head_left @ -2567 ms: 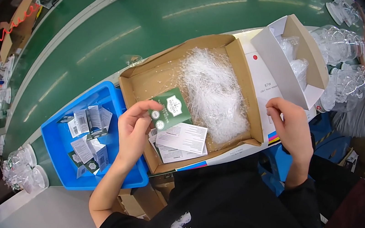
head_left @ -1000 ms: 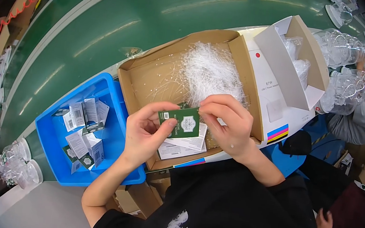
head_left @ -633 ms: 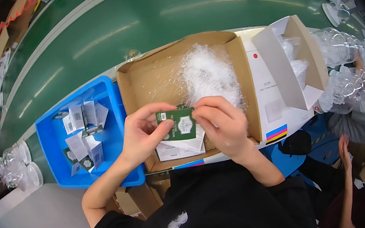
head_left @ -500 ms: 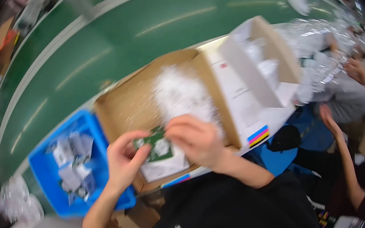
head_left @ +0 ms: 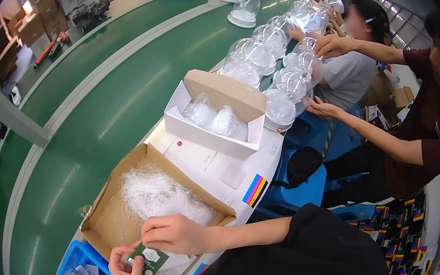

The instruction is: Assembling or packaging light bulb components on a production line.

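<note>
2 hands [head_left: 174, 234] hold 1 green card [head_left: 152, 260] above a cardboard tray [head_left: 109, 216].

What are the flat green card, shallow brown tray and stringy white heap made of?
The flat green card is probably smooth paperboard: printed and straight-edged. The shallow brown tray looks like matte cardboard, with thin upright walls. The stringy white heap may be glossy plastic: its strands glint.
</note>
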`<state>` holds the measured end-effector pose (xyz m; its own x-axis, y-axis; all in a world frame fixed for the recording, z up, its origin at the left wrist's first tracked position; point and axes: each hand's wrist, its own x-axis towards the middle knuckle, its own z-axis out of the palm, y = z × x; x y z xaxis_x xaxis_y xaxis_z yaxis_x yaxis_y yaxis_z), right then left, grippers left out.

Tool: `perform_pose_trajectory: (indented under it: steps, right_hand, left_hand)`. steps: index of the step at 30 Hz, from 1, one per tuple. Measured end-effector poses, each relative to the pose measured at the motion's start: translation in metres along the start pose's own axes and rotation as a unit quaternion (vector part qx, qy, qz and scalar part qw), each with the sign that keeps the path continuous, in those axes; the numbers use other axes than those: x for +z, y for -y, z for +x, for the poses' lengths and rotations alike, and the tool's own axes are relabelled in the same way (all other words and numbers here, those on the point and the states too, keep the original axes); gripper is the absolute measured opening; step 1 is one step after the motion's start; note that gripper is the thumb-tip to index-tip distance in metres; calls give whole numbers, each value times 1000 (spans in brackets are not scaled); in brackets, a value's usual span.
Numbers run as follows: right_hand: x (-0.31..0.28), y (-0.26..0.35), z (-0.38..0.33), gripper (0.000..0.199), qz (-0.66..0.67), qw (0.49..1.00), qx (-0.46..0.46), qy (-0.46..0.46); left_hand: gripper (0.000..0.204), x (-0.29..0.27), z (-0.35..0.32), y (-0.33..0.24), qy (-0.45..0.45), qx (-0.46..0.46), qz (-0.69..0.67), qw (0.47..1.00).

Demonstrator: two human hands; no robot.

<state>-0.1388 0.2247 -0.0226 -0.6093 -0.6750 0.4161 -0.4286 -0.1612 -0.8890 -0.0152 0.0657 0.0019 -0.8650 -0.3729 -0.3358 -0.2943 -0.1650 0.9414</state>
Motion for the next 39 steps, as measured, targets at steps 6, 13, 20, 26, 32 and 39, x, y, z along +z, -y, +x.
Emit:
perform_pose_trajectory:
  steps: [6, 13, 20, 26, 32, 39]
  right_hand:
    - [-3, 6, 5, 6, -7, 1000, 17, 3]
    - [-9, 3, 5, 5, 48, 995, 73, 47]
    - [-11, 7, 2, 3, 124, 989, 68, 53]
    - [3, 2, -1, 7, 68, 997, -32, 26]
    - [3, 2, -2, 8, 44, 998, -24, 46]
    - [0, 8, -5, 4, 106, 992, 4, 62]
  left_hand:
    - [22, 3, 0, -1, -3, 23, 15, 1000]
    - [16, -12, 2, 22, 2, 50, 27, 998]
    - [22, -21, 13, 25, -26, -106, -169, 980]
    - [28, -29, 12, 47, 48, -38, -23, 998]
    - [17, -27, 13, 47, 82, -10, 46, 996]
    - [8, -22, 6, 41, 90, 5, 97, 991]
